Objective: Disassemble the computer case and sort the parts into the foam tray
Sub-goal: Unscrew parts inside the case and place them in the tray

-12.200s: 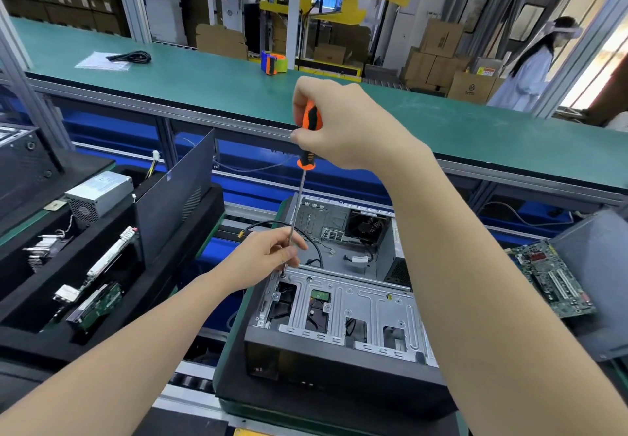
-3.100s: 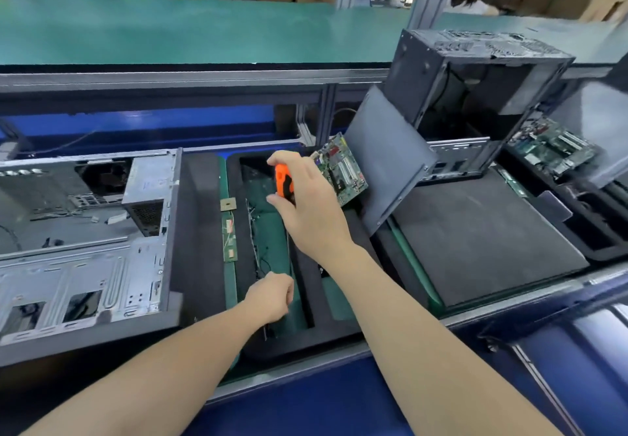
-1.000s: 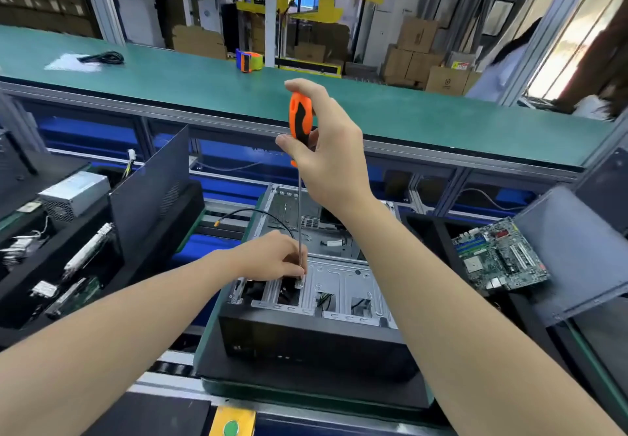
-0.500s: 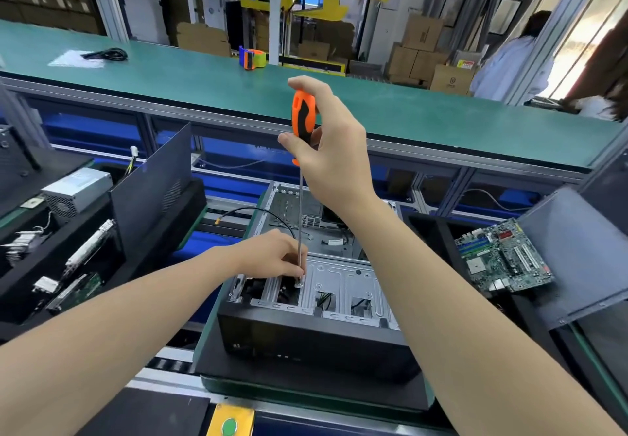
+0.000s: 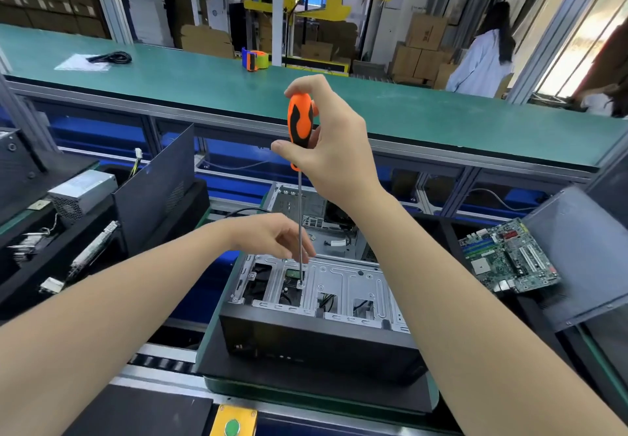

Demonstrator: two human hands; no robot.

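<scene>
Green surface [image 5: 424, 119] behind, factory floor | head: case [image 5: 316, 337] sits centre on foam pad [image 5: 306, 389] | right hand [image 5: 334, 157] clenched round screwdriver [image 5: 300, 119], tip down on cage [image 5: 343, 282] | left hand [image 5: 272, 238] fingers relaxed beside shaft, likely steadying it.

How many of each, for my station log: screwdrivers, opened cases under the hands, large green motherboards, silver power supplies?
Screwdriver: 1
Opened case: 1
Motherboard: 1
Silver power supply: 1
Total: 4
</scene>
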